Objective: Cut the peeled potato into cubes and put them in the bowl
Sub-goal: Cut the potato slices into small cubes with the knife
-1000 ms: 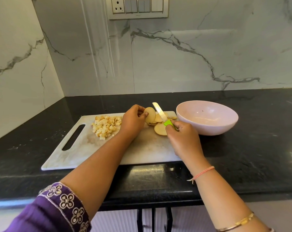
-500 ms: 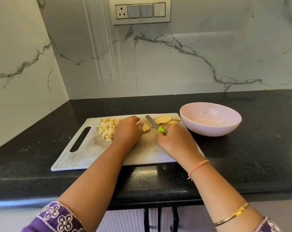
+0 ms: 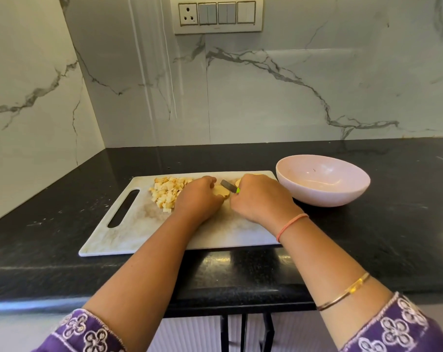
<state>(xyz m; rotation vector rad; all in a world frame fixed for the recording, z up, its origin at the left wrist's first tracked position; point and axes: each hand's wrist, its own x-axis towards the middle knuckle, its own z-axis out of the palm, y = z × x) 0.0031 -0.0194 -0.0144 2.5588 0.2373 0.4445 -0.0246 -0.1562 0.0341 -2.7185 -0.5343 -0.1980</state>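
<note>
On the white cutting board (image 3: 129,232) my left hand (image 3: 199,196) holds down a pale potato slice (image 3: 220,191) with curled fingers. My right hand (image 3: 259,198) grips a knife (image 3: 229,186) by its green handle, the blade lying across the slice between the two hands. More slices lie behind my right hand, mostly hidden. A heap of potato cubes (image 3: 168,191) sits on the board left of my left hand. The pink bowl (image 3: 322,180) stands on the counter right of the board, with nothing in it.
The board lies on a black stone counter (image 3: 393,237) in a corner of white marble walls. A switch panel (image 3: 218,15) is on the back wall. The counter's front edge runs just below the board.
My left hand set the raised slice flat on the board. My right hand brought the knife down from upright onto the slice. The camera tilted and moved closer.
</note>
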